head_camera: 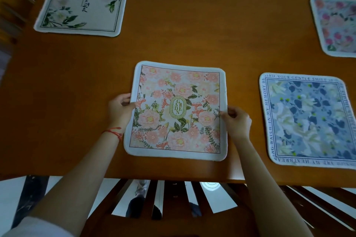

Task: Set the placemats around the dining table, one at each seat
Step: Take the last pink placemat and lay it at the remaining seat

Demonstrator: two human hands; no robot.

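A pink floral placemat (177, 110) marked "GARDEN" lies near the front edge of the brown wooden dining table (192, 25). My left hand (120, 109) pinches its left edge and my right hand (238, 120) pinches its right edge. A blue floral placemat (310, 120) with lettering round its border lies flat to the right. A white placemat (82, 4) with green leaves and the word "Beautiful" lies at the far left. A pink-and-blue flowered placemat (336, 25) lies at the far right, cut off by the frame.
A dark wooden chair back (173, 198) with vertical slats stands tucked against the table's front edge, directly below the pink mat. Another chair (17, 2) stands at the table's left side beside the white mat. White floor shows beneath.
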